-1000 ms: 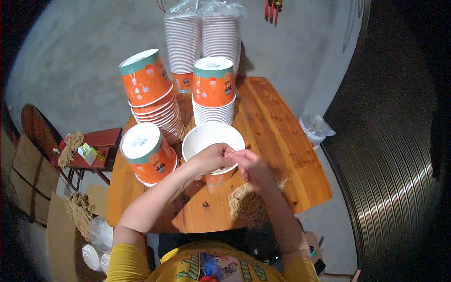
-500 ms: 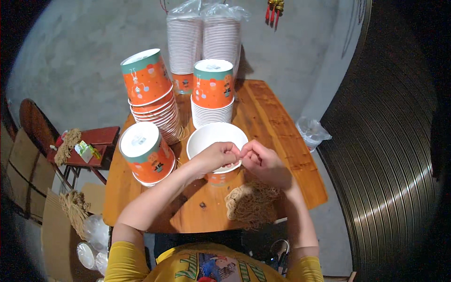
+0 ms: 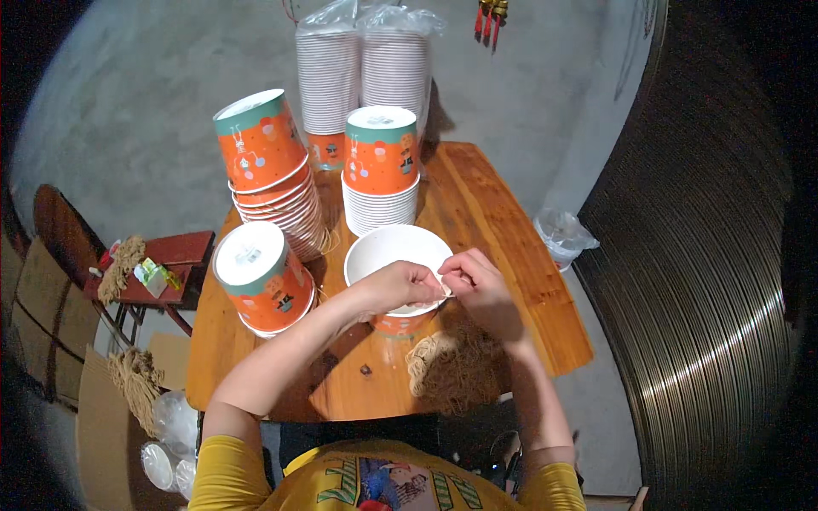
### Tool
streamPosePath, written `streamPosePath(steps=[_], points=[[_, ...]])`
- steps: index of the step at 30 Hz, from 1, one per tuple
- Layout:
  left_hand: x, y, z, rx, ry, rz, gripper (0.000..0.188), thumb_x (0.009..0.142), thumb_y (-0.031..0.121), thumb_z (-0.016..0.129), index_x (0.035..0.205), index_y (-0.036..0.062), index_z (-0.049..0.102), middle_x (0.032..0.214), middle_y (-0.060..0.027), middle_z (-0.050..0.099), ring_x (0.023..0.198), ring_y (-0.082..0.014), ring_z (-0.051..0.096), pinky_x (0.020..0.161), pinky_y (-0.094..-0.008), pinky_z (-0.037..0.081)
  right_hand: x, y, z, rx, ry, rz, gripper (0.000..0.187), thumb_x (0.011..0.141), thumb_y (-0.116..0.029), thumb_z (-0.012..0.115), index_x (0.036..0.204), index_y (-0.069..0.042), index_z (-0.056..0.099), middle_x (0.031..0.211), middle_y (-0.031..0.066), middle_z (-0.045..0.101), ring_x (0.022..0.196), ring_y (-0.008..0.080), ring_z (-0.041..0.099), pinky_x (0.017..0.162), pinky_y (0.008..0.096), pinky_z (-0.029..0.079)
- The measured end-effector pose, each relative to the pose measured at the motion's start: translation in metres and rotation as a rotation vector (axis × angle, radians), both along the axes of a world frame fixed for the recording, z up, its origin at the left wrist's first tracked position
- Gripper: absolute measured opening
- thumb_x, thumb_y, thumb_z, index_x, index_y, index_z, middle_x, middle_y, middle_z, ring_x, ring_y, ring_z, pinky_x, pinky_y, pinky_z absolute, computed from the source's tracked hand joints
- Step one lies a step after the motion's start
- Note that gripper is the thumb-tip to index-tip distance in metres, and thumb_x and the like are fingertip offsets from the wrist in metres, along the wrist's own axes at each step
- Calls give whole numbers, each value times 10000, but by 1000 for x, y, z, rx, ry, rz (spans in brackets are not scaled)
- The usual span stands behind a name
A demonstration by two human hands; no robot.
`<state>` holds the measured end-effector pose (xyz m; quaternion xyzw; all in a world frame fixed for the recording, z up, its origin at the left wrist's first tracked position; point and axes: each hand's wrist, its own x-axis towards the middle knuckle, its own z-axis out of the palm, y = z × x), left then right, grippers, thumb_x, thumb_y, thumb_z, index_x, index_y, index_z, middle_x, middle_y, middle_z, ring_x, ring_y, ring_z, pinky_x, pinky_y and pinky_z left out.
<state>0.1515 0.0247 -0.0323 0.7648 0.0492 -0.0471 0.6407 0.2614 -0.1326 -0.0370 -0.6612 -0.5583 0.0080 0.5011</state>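
An upright paper bucket (image 3: 388, 244), white inside and orange outside, stands at the table's middle with its mouth up. At its right rim, my left hand (image 3: 400, 285) and my right hand (image 3: 481, 294) are close together, fingertips pinched. A short pale piece of string (image 3: 446, 291) shows between them, its ends hidden by the fingers. Just below my right hand lies a bundle of beige strings (image 3: 456, 366), partly in shadow. To the left, an upside-down orange bucket (image 3: 271, 289) with a green band rests over another rim.
Behind stand a leaning stack of upturned buckets (image 3: 268, 162), with loose strings at its side, and a second stack (image 3: 381, 170). Tall bagged white stacks (image 3: 394, 81) are at the back. A red bench (image 3: 170, 255) stands left, a bagged tub (image 3: 564, 238) right, near a ribbed shutter (image 3: 707, 255).
The upright bucket has shifted slightly right. My hands have moved a little right and down along its rim, and the pale string between the fingertips shows more plainly.
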Motion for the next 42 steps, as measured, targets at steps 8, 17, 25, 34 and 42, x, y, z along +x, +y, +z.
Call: streamPosePath(steps=[8, 17, 25, 34, 42], points=[[6, 2, -3, 32, 9, 26, 149, 846, 149, 640, 897, 9, 637, 788, 7, 600, 734, -53, 516, 657, -201, 418, -7, -23, -14, 16, -47, -119, 64, 818, -73, 630, 870, -42, 608, 786, 50, 509, 675, 128, 508, 590, 247, 421], [9, 1, -2, -38, 46, 7, 113, 843, 132, 628, 890, 29, 623, 754, 18, 583, 692, -39, 515, 612, -181, 409, -23, -17, -29, -27, -111, -243, 142, 827, -178, 669, 840, -66, 582, 794, 80, 519, 640, 207, 567, 552, 329, 466], [13, 6, 0, -496, 297, 11, 67, 860, 47, 609, 926, 48, 596, 765, -1, 623, 669, -52, 584, 594, -164, 497, -37, -11, -36, 123, -60, -270, 133, 788, -99, 706, 826, -38, 593, 659, 49, 511, 536, 133, 515, 492, 271, 400], [11, 4, 2, -533, 277, 35, 110, 861, 7, 578, 964, 41, 559, 845, -23, 625, 667, -63, 584, 602, -174, 504, -34, -14, -40, 83, -247, -272, 75, 791, -77, 695, 853, -50, 663, 679, 56, 516, 540, 140, 517, 491, 279, 392], [11, 8, 3, -553, 295, 55, 153, 837, -21, 573, 969, 49, 540, 833, -21, 615, 660, -66, 584, 603, -171, 504, -41, -13, -32, 12, -70, -257, 107, 802, -50, 670, 910, -52, 673, 690, 43, 495, 579, 124, 496, 528, 257, 388]])
